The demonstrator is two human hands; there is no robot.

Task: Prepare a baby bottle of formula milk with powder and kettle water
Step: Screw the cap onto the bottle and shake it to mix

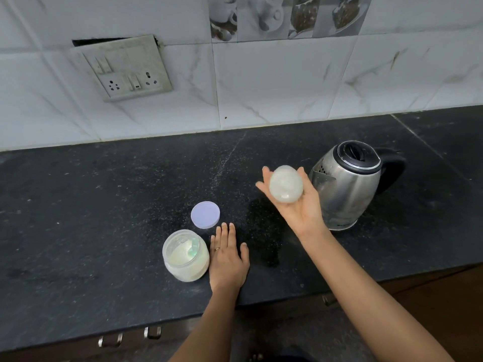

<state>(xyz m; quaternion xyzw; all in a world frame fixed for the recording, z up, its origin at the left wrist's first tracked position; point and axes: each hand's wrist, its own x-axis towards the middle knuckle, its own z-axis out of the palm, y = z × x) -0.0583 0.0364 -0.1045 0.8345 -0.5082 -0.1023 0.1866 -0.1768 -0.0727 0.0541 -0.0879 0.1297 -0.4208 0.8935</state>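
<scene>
My right hand (300, 202) is raised palm up above the counter and holds a milky white baby bottle (286, 184), seen end on, with the fingers curled round its sides. Just behind that hand stands a steel kettle (350, 189) with a black lid and handle. My left hand (227, 257) lies flat on the counter, fingers straight, beside an open plastic jar of white powder (185, 256) with a greenish scoop inside. The jar's pale lilac lid (205, 215) lies flat just beyond the left hand.
The black stone counter (104, 205) runs along a tiled wall with a switch and socket plate (125, 71) at the back left. Drawer handles (130, 337) show below the counter's front edge. A dark wet patch (264, 231) lies between my hands.
</scene>
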